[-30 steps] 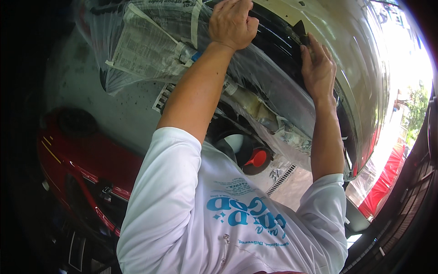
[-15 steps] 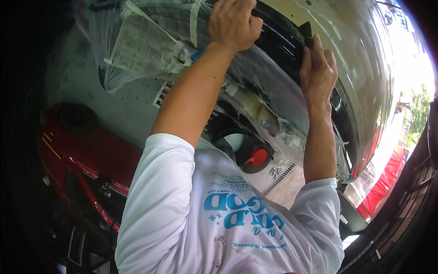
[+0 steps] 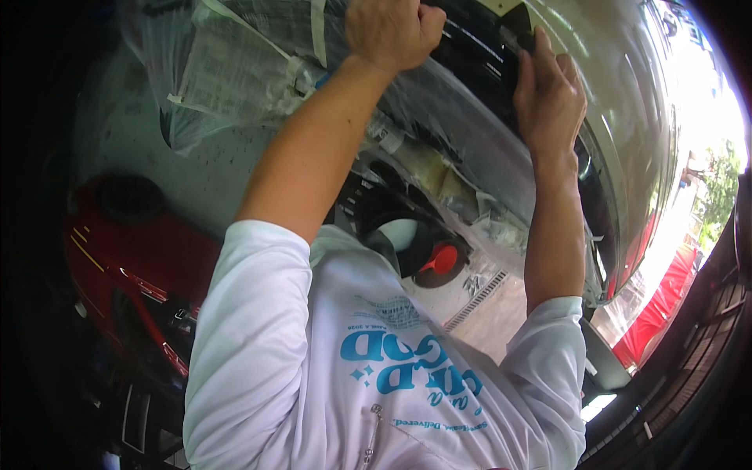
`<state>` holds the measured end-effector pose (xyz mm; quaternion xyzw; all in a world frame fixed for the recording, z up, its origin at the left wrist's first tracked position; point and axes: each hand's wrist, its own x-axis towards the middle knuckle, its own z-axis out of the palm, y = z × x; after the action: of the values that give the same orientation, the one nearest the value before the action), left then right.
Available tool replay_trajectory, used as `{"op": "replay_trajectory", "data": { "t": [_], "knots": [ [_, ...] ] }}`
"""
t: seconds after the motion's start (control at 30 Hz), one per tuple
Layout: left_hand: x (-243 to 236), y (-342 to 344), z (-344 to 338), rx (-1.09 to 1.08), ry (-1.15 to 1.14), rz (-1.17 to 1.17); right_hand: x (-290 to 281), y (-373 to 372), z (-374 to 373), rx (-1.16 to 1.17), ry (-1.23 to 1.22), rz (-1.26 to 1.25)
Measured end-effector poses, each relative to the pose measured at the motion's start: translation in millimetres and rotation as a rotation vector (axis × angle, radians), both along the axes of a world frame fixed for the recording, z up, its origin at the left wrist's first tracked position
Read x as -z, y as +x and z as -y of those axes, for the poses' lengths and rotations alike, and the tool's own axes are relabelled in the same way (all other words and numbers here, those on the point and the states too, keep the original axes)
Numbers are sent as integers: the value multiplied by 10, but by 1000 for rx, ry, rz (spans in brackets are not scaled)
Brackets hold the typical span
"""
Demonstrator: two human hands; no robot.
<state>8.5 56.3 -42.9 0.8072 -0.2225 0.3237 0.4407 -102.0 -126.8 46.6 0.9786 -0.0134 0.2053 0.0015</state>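
Head view: one dark pointed piece (image 3: pixel 516 23), matte and flat, is at the upper right, pinched by the right hand (image 3: pixel 552 102) beside one glossy black strip (image 3: pixel 470 43) and one shiny gold-toned panel (image 3: pixel 619 86). One left hand (image 3: pixel 394 31) curls at the top edge; its grip I cannot tell. One red scoop (image 3: pixel 441 258) sits right of centre.

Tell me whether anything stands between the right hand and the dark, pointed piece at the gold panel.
Nothing visible does: the right hand has thumb and fingers directly on the dark, pointed piece. The clear plastic sheeting lies left of the hand, not between them.
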Motion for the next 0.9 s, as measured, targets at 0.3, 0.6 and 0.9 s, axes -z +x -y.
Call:
{"op": "replay_trajectory", "data": {
  "t": [0.3,0.6,0.9],
  "knots": [
    [26,0,-6,-10,6,0,-27,-191,12,41,77,-39],
    [59,7,-1,-44,44,48,-26,-172,-36,49,87,-18],
    [56,12,37,-51,64,48,23,-88,-121,84,15,5]
  ]
}}
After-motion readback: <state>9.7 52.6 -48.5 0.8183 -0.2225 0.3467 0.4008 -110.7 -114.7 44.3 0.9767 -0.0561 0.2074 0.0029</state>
